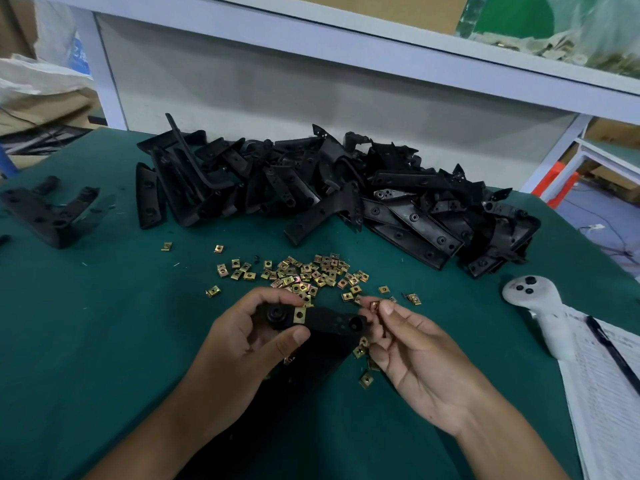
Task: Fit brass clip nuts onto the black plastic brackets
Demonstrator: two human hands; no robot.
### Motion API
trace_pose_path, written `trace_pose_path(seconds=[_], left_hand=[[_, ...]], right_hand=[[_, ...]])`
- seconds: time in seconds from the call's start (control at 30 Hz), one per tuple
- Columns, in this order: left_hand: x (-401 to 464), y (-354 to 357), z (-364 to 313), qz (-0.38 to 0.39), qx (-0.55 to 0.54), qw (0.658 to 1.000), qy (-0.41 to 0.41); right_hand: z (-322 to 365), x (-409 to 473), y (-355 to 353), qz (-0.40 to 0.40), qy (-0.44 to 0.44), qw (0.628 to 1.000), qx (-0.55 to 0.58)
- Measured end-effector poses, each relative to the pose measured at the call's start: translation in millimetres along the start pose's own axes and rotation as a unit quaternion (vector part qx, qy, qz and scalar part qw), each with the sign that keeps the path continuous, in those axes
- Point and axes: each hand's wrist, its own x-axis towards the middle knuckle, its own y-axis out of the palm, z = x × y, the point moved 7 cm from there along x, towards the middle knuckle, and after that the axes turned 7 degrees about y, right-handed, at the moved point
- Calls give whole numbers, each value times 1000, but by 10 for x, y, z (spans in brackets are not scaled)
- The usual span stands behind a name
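Observation:
My left hand (242, 337) grips a black plastic bracket (325, 323) just above the green table, fingers curled over its left end. One brass clip nut (299, 315) sits fitted on the bracket's upper edge. My right hand (412, 355) pinches a second brass clip nut (375, 306) between thumb and forefinger, close to the bracket's right end. A scatter of loose brass clip nuts (304, 271) lies on the table just beyond both hands. A few more nuts (362, 351) lie under my right hand.
A big heap of black brackets (346, 192) fills the back of the green table (104, 323). Two brackets (48, 213) lie apart at the far left. A white handheld controller (540, 306) and a printed sheet with a pen (606, 393) lie at the right.

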Motion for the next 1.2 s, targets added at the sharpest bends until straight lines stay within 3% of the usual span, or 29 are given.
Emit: trace_pose_path(seconds=[0.2, 0.47, 1.2], left_hand=[[-32, 75, -52, 26, -1, 1000, 7], [-55, 69, -2, 44, 26, 999, 5], [-68, 54, -7, 52, 152, 985, 58]], right_hand=[[27, -7, -15, -6, -30, 998, -47], [108, -104, 77, -25, -121, 967, -224], [156, -197, 177, -23, -191, 923, -332]])
